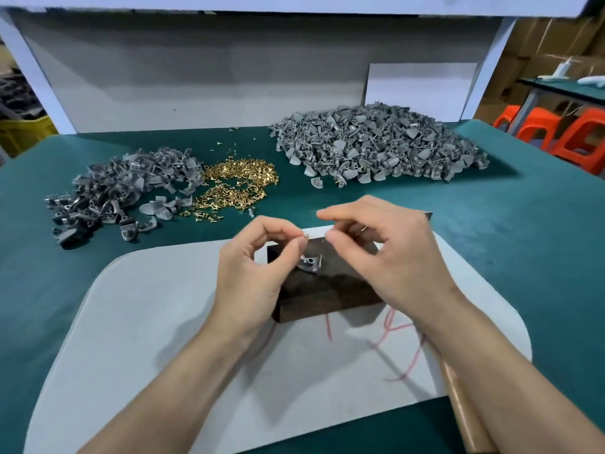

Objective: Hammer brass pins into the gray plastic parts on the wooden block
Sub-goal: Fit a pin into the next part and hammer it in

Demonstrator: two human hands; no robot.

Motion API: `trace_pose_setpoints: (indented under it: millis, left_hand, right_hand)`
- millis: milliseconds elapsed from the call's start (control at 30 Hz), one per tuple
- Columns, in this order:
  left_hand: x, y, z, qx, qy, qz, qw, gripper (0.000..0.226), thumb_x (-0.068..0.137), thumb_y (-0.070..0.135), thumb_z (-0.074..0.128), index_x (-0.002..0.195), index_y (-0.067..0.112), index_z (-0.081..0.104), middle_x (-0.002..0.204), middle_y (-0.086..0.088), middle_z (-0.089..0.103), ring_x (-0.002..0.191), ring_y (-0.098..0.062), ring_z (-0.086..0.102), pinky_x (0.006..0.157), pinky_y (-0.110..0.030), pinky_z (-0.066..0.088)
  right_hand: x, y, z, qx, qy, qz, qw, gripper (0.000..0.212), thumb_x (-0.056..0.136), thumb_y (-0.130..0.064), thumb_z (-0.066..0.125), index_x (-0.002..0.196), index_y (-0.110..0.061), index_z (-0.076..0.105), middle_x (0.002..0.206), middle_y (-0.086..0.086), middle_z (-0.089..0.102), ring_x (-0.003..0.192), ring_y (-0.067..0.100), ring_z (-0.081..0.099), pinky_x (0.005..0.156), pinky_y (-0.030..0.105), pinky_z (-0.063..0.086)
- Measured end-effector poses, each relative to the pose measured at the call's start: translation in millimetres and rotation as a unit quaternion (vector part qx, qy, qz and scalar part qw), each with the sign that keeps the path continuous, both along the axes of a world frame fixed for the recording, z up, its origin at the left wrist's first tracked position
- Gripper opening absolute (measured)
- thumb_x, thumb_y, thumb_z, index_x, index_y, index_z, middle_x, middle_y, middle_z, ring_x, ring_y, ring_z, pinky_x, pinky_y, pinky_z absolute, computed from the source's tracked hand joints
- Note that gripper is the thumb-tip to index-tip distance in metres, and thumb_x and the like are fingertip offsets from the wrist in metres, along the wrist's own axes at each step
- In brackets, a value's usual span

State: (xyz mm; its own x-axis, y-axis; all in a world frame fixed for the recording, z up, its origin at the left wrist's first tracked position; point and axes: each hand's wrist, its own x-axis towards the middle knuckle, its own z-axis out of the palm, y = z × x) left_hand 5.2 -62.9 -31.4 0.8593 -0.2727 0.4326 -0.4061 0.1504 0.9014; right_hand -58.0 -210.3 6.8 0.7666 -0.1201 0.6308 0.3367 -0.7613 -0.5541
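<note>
A table covered in dark green cloth [491, 257] carries everything. On its near middle lies a pale gray sheet [147, 322] with rounded corners and some red scribbles. Far left of the sheet sits a loose pile of gray plastic parts [124, 185], and just to its right, touching it, a spread of brass pins [239, 185], with a few strays farther back. At far right is a much bigger heap of gray parts [376, 142]. A brown handle [458, 404] lies along the sheet's near right edge.
</note>
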Motion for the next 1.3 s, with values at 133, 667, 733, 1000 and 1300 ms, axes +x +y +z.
trace_pose_setpoints:
  millis: [133, 667, 733, 1000, 1300]
  left_hand:
    - [-1.6, -2.9, -6.3, -0.001, 0.022, -0.025, 0.999, 0.018, 0.077, 0.012, 0.071, 0.077, 0.029, 0.064, 0.076, 0.004, 0.068, 0.075, -0.009, 0.062, 0.073, -0.018, 0.048]
    - [-7.2, 6.0, -9.3, 0.152, 0.008, -0.042, 0.988, 0.022, 0.076, 0.021, 0.056, 0.094, 0.024, 0.066, 0.115, 0.011, 0.058, 0.116, 0.003, 0.050, 0.100, -0.016, 0.037]
    - [-4.1, 5.5, -10.4, 0.143, 0.002, -0.042, 0.989, 0.013, 0.080, 0.020, 0.061, 0.091, 0.023, 0.068, 0.115, 0.011, 0.058, 0.115, 0.007, 0.050, 0.096, -0.010, 0.037]
    - [-1.7, 3.2, -12.9, 0.005, 0.087, -0.081, 0.993, 0.008, 0.080, 0.021, 0.065, 0.083, 0.022, 0.072, 0.097, 0.005, 0.071, 0.097, -0.011, 0.065, 0.087, -0.025, 0.049]
    - [-3.2, 2.1, -10.7, -0.039, 0.107, -0.110, 0.987, 0.009, 0.083, 0.021, 0.063, 0.085, 0.028, 0.066, 0.080, -0.001, 0.068, 0.080, -0.010, 0.060, 0.076, -0.024, 0.047]
  right_hand:
    - [2.2, 4.1, -8.1, -0.056, 0.005, 0.014, 0.998, 0.017, 0.077, -0.003, 0.073, 0.093, -0.008, 0.073, 0.082, 0.000, 0.066, 0.074, -0.001, 0.054, 0.076, 0.005, 0.041]
    - [-1.9, 14.7, -9.3, -0.115, 0.066, -0.028, 0.991, 0.015, 0.068, -0.003, 0.075, 0.070, -0.014, 0.065, 0.068, -0.003, 0.062, 0.069, 0.003, 0.047, 0.080, -0.007, 0.019]
    - [-1.1, 14.3, -10.7, -0.111, 0.068, -0.031, 0.991, 0.015, 0.068, -0.004, 0.075, 0.071, -0.014, 0.065, 0.069, -0.004, 0.062, 0.069, 0.001, 0.046, 0.082, -0.007, 0.020]
    - [-0.6, 13.3, -12.3, -0.045, 0.072, -0.045, 0.995, 0.012, 0.074, -0.009, 0.074, 0.073, -0.017, 0.065, 0.070, -0.011, 0.063, 0.071, 0.006, 0.051, 0.082, -0.003, 0.024]
    - [-5.5, 16.1, -8.9, 0.037, 0.089, -0.024, 0.995, 0.016, 0.078, -0.008, 0.073, 0.071, -0.020, 0.065, 0.069, -0.008, 0.065, 0.070, 0.009, 0.057, 0.078, 0.005, 0.035]
